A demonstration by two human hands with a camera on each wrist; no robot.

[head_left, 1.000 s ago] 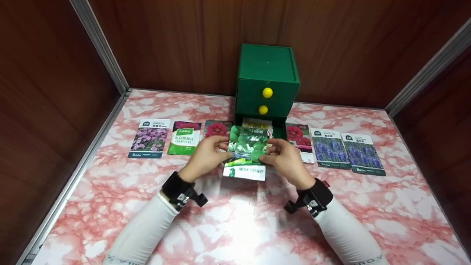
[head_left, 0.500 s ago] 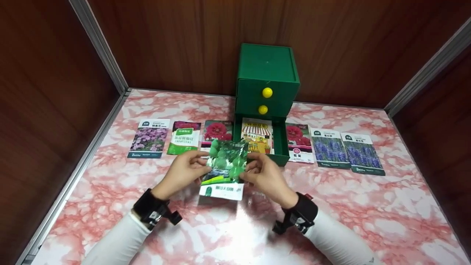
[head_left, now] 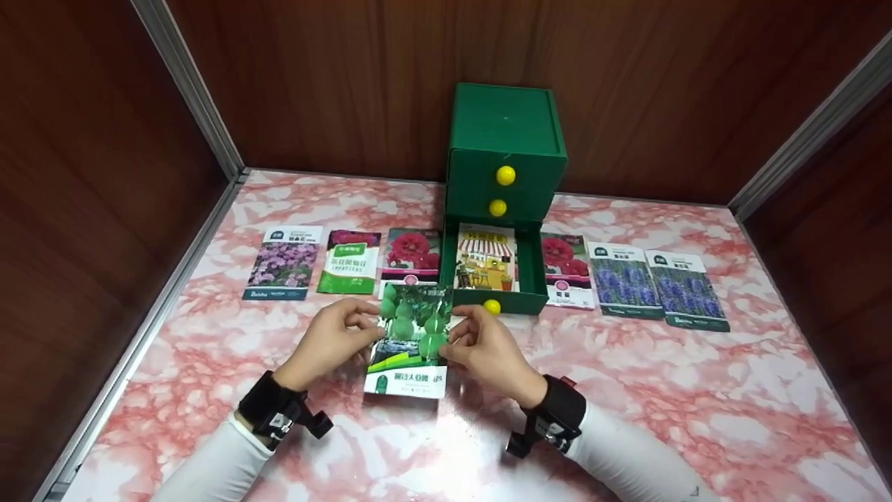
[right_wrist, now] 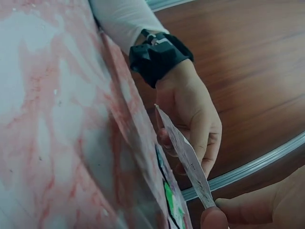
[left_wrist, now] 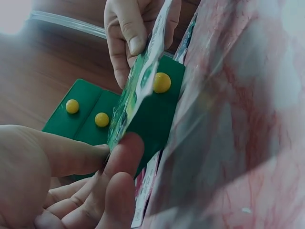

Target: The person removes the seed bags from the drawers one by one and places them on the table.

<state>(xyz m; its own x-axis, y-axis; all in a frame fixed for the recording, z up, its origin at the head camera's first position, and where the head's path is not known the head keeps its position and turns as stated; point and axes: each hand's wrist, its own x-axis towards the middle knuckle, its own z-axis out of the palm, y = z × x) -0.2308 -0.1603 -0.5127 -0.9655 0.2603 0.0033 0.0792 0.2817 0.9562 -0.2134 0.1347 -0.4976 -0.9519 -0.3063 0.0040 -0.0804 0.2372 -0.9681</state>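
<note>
I count six seed packets [head_left: 347, 261] flat on the desk [head_left: 697, 390], one in the open drawer [head_left: 529, 268]; both hands [head_left: 327, 341] pinch a seventh packet [head_left: 411, 335]. The left wrist view shows all three yellow knobs [left_wrist: 161, 82] close.

Head view high, facing down-forward; wrist views low, close, perhaps tabletop level; all 3 share packet [head_left: 411, 335].

1. The left hand [head_left: 333, 338] and the right hand [head_left: 483, 346] pinched a green packet [head_left: 411, 338] by its side edges above the table [head_left: 446, 432].
2. Behind it stood a green chest [head_left: 506, 157], its bottom drawer [head_left: 531, 268] pulled open with one packet [head_left: 486, 267] inside.
3. Six more packets lay in a row beside the drawer.
</note>
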